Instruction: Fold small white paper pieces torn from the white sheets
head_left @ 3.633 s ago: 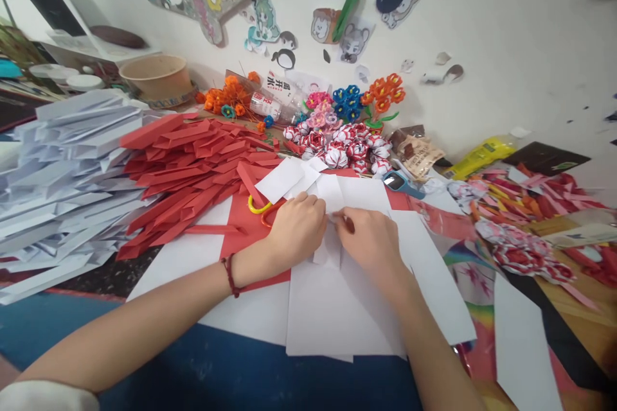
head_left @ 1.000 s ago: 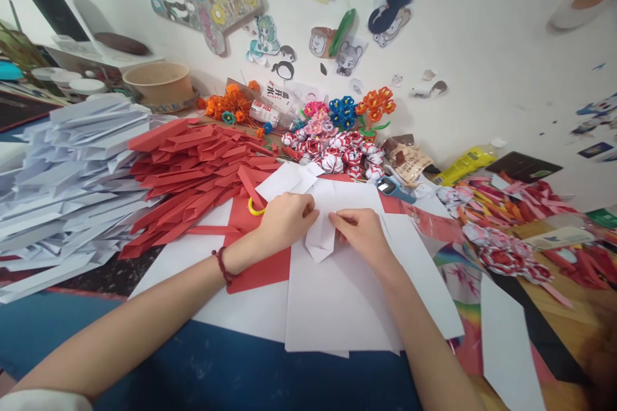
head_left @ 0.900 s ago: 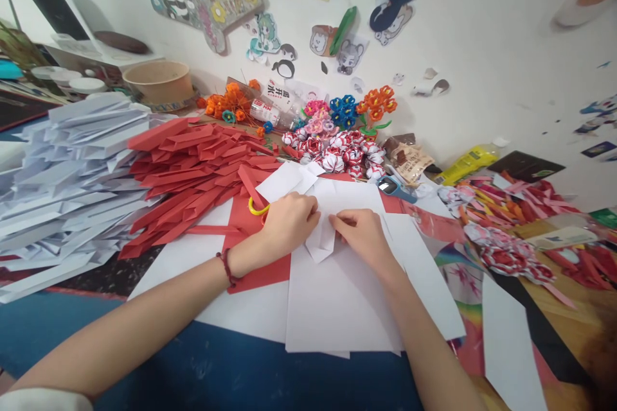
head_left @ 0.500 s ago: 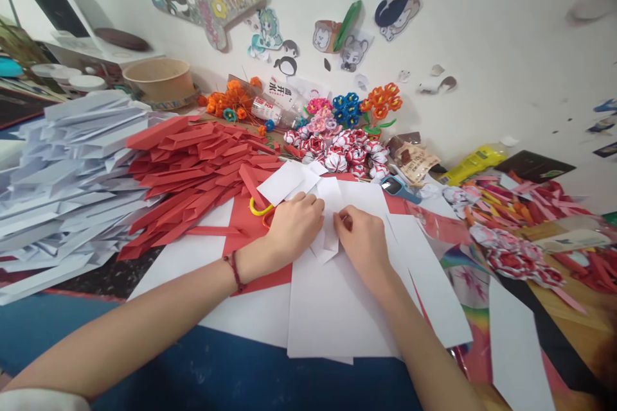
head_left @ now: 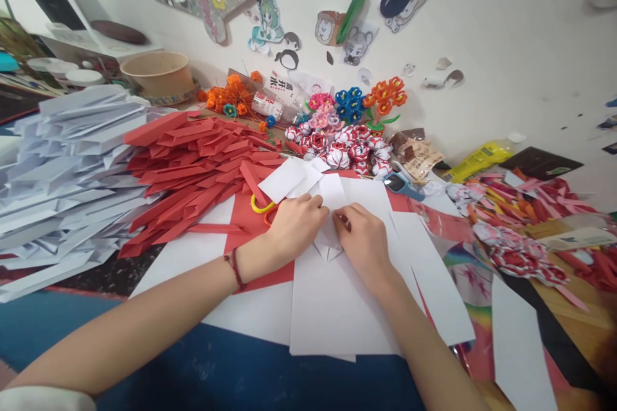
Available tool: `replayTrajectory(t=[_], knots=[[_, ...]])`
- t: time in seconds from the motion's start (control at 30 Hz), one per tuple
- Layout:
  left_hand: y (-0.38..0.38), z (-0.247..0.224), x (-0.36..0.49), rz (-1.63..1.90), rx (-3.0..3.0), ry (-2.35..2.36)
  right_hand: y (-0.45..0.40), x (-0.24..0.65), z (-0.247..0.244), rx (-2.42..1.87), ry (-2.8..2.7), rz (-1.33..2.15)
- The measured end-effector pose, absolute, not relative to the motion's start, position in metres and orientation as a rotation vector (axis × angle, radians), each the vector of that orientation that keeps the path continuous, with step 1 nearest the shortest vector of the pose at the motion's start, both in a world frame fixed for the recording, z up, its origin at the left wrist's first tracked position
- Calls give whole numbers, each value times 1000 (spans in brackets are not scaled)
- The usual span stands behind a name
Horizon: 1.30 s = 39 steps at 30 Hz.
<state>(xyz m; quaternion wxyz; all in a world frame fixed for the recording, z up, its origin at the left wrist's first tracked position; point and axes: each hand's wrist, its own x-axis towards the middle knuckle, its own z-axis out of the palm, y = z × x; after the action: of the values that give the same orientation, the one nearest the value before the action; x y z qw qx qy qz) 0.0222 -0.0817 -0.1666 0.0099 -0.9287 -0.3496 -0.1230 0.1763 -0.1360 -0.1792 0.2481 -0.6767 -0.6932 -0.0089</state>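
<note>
A small white paper strip point(head_left: 330, 187) with folds at its near end lies between my hands, on top of larger white sheets point(head_left: 337, 314). My left hand point(head_left: 299, 221) is closed on the strip's left side, its fingers curled. From the right, my right hand point(head_left: 364, 237) pinches the strip's other edge between thumb and fingers. Just beyond my left hand is a little stack of white paper pieces point(head_left: 283, 178). Scissors with a yellow and orange handle point(head_left: 261, 207) lie partly hidden behind that hand.
Folded white strips point(head_left: 72, 186) are heaped at the left, beside a pile of folded red strips point(head_left: 193, 167). Red-and-white paper flowers point(head_left: 354, 148) sit against the wall. A blue-framed object point(head_left: 401, 185) lies right of them. Colourful strips point(head_left: 525, 205) cover the right side.
The folded near end of the strip now shows a pointed shape with a centre crease. Both hands stay almost in place, while the view has shifted slightly.
</note>
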Motion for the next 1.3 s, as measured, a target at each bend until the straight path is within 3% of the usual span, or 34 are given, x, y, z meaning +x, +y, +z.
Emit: replayTrajectory(t=[0.77, 1.03, 1.3], knots=[[-81, -166, 21, -354, -2949, -1083, -135, 183, -178, -1815, -1935, 167], [-80, -164, 20, -309, -2936, -1061, -136, 182, -176, -1830, -1974, 36], [-81, -161, 20, -289, -2917, -1034, -139, 187, -177, -1778, -2286, -337]])
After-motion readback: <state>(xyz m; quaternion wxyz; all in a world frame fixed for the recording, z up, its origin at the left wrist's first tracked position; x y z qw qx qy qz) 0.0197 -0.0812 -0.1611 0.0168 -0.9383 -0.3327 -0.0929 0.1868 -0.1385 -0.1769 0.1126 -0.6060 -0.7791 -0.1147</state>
